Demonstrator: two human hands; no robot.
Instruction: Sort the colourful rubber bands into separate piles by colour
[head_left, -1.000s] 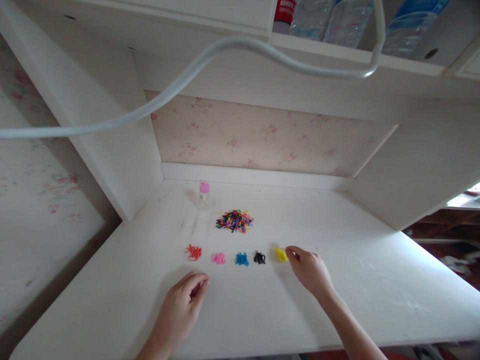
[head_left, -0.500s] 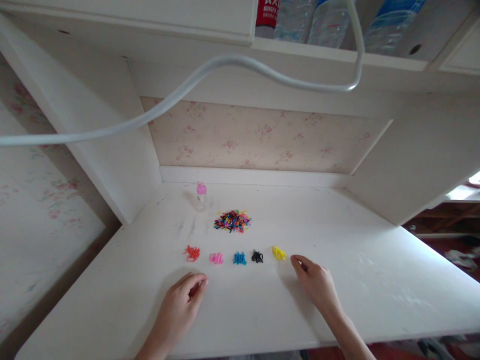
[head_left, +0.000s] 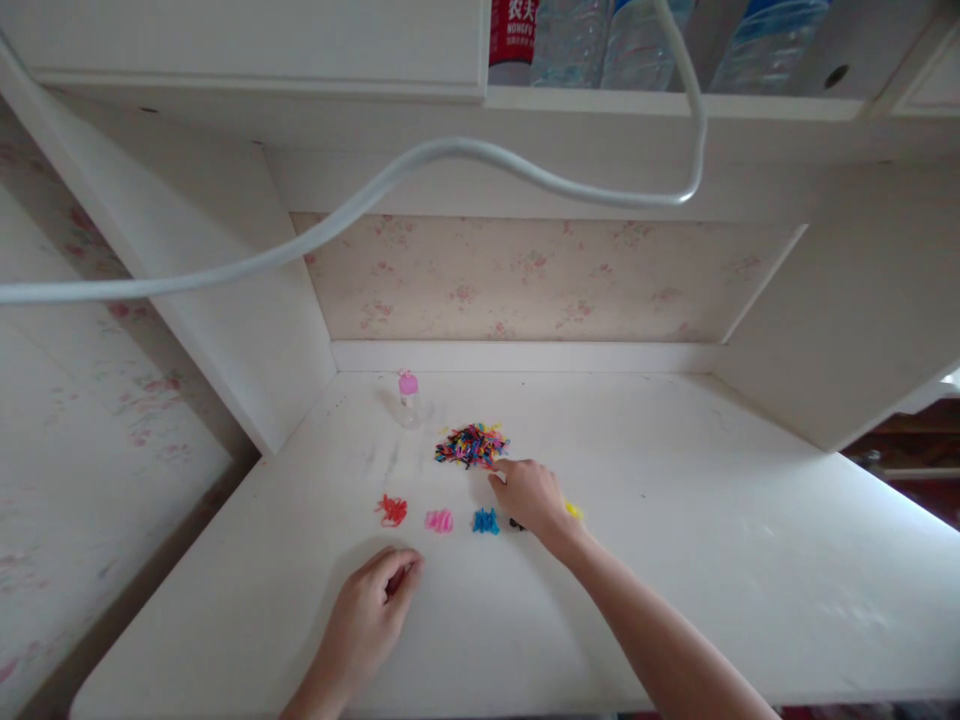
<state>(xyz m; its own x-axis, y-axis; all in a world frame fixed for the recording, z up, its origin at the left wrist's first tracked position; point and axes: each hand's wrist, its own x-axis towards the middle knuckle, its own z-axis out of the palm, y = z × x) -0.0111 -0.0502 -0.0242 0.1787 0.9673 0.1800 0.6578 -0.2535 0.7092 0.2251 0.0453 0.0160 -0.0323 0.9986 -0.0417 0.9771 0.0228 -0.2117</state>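
A mixed heap of small coloured bands [head_left: 469,444] lies mid-desk. In front of it sit sorted little piles: red [head_left: 391,510], pink [head_left: 439,520], blue [head_left: 485,521], a black one [head_left: 516,524] mostly hidden by my wrist, and yellow [head_left: 574,511] peeking out behind it. My right hand [head_left: 529,492] reaches to the heap's near right edge, fingertips pinched together at the bands. My left hand [head_left: 371,612] rests on the white desk [head_left: 675,560] below the pink pile, fingers loosely curled, nothing visible in them.
A small clear bottle with a pink cap [head_left: 408,398] stands behind the heap. A white cable [head_left: 420,160] loops overhead. Water bottles [head_left: 570,40] sit on the shelf above. Desk side panels close in left and right.
My right hand moved from beside the yellow pile forward and left to the mixed heap, now covering the black pile. The left hand stayed put.
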